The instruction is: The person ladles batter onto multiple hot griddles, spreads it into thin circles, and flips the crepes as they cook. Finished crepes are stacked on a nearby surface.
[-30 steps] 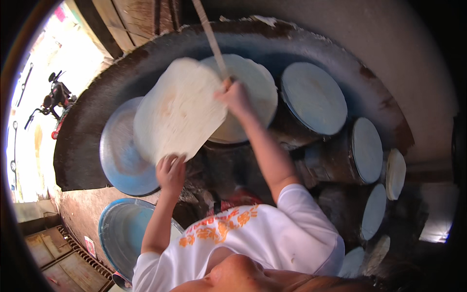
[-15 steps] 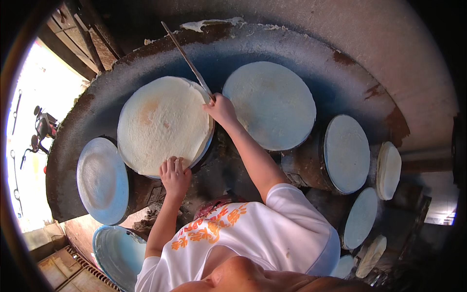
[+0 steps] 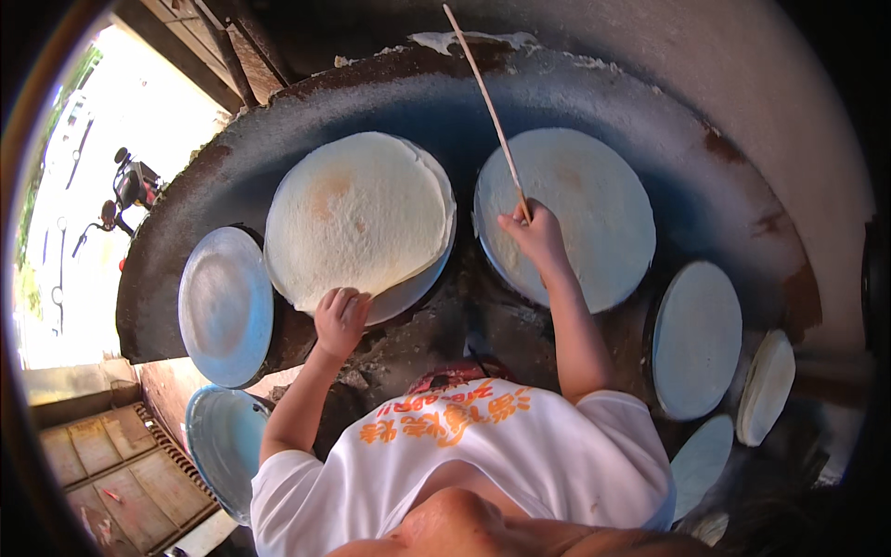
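Note:
A large, thin round flatbread lies over the left-centre griddle, whose bare surface shows along the lower right. At the bread's near edge, the fingers of my left hand are curled together in a pinch on its rim. My right hand is closed round the lower end of a long, thin wooden stick. That stick points up and away past the far rim. Beneath my right hand, the right-centre griddle carries a pale, thin layer with a faint brown patch.
To the left stands a bare-looking round griddle, with a blue tub nearer me. On the right are another coated griddle, a thick pale round stack and a further disc. A curved, crusted metal wall rises behind.
My right hand and the stick have moved right, from the bread's edge to above the right-centre griddle. The bread's lower right edge has drawn back, baring more griddle. My left hand's fingers have curled in.

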Demonstrator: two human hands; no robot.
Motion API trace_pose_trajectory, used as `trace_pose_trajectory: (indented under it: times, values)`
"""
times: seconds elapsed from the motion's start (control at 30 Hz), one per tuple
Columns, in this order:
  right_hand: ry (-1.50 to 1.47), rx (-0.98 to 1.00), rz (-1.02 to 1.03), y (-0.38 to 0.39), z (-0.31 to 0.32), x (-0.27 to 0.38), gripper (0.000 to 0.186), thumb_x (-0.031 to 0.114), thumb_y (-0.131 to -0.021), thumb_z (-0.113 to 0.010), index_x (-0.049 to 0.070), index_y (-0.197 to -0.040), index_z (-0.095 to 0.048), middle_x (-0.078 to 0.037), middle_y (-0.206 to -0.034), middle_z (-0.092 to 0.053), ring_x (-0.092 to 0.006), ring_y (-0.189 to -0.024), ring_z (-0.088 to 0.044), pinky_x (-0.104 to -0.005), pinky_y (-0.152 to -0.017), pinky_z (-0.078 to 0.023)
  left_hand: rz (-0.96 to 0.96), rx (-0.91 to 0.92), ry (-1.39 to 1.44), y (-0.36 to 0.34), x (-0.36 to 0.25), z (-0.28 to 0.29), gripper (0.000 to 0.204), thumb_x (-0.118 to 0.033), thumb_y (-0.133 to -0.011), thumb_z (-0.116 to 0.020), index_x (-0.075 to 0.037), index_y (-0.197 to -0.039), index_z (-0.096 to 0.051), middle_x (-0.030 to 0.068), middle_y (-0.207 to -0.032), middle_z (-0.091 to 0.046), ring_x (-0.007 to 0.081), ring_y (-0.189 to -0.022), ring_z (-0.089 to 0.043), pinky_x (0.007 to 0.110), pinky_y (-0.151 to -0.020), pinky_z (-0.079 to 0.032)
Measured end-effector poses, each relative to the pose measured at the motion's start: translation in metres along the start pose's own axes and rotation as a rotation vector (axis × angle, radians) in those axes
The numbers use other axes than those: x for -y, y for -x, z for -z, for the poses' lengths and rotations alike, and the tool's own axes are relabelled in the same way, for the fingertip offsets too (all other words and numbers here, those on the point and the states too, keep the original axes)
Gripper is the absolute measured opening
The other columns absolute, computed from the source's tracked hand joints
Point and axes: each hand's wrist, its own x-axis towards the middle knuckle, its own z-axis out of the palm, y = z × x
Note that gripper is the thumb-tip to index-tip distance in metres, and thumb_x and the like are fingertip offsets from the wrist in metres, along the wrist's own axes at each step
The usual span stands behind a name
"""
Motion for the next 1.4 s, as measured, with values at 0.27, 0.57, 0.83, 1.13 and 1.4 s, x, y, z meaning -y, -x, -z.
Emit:
trace_pose_trajectory:
  times: [0.27, 0.57, 0.83, 1.13, 1.4]
  values:
    - [-0.106, 0.151, -0.049, -0.033, -0.002, -0.017, 0.03, 0.023, -0.074, -0.073, 0.005, -0.071, -0.05, -0.009, -0.063, -0.056, -0.0184, -0.061, -0.056, -0.032, -0.06, -0.046, 0.129, 0.035, -0.039, -0.043, 0.028, 0.039, 0.016, -0.003, -0.068, -0.071, -0.004, -0.081, -0.062, 0.0108, -0.081, -0.059, 0.0296, -0.073, -0.057, 0.038, -0.064, -0.047]
    - [-0.206, 0.235, 0.283, -0.127, -0.045, 0.034, 0.028, 0.029, -0.083, -0.065, 0.002, -0.083, -0.06, -0.01, -0.068, -0.062, -0.0244, -0.064, -0.062, -0.0325, -0.063, -0.049, 0.068, 0.103, -0.138, -0.15, 0.069, 0.095, 0.016, -0.006, -0.072, -0.072, -0.002, -0.075, -0.057, 0.0121, -0.082, -0.059, 0.0306, -0.078, -0.058, 0.039, -0.071, -0.048]
    - [-0.651, 0.341, 0.307, -0.173, -0.084, 0.08, 0.051, 0.053, -0.091, -0.049, 0.003, -0.088, -0.06, 0.001, -0.074, -0.057, -0.0135, -0.079, -0.053, -0.0298, -0.078, -0.042, -0.073, 0.081, -0.246, -0.252, 0.045, 0.168, 0.017, -0.013, -0.076, -0.069, -0.001, -0.083, -0.059, 0.012, -0.084, -0.06, 0.0303, -0.08, -0.058, 0.038, -0.073, -0.047]
    - [-0.668, 0.096, 0.322, 0.011, 0.079, 0.01, 0.035, 0.011, -0.071, -0.077, 0.005, -0.092, -0.05, -0.002, -0.079, -0.055, -0.0143, -0.086, -0.063, -0.0259, -0.064, -0.048, -0.237, 0.176, -0.034, -0.295, -0.035, 0.174, 0.014, -0.008, -0.084, -0.062, 0.0, -0.096, -0.061, 0.0127, -0.102, -0.06, 0.0274, -0.103, -0.055, 0.036, -0.091, -0.042]
    - [-0.594, -0.508, 0.001, 0.264, 0.265, -0.043, 0.041, 0.005, -0.072, -0.076, 0.011, -0.079, -0.036, 0.001, -0.073, -0.047, -0.0111, -0.076, -0.062, -0.024, -0.061, -0.046, -0.4, 0.591, 0.736, -0.342, -0.296, 0.078, 0.024, 0.0, -0.085, -0.054, 0.002, -0.109, -0.057, 0.0045, -0.088, -0.055, 0.0123, -0.081, -0.052, 0.023, -0.073, -0.042]
